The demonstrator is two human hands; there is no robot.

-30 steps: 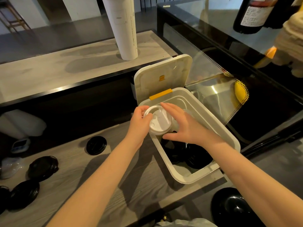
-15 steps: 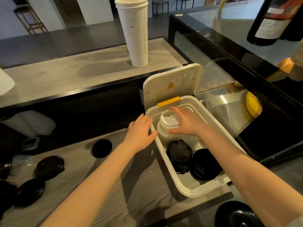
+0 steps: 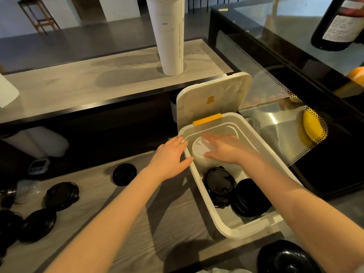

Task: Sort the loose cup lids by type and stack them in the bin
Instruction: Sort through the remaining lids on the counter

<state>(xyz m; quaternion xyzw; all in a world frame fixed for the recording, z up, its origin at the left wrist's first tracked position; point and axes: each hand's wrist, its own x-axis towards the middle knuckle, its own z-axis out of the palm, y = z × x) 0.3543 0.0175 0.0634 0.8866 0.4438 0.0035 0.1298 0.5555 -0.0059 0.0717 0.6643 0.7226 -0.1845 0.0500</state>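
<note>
Fingers (image 3: 214,139) flat atop upright lid stack (image 3: 199,153)

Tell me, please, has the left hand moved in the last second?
Yes: the left hand released the white lids and shifted left onto the rim of the bin.

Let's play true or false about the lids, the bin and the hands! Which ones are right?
1. The bin's lid stands open. True.
2. The right hand rests on black lids. False: it rests on the white lids at the far end of the bin.
3. Some loose black lids lie on the counter left of the bin. True.
4. The tall cup stack stands inside the bin. False: it stands on the shelf behind.
5. The left hand holds a lid. False: it holds nothing and lies at the bin's rim.
</note>
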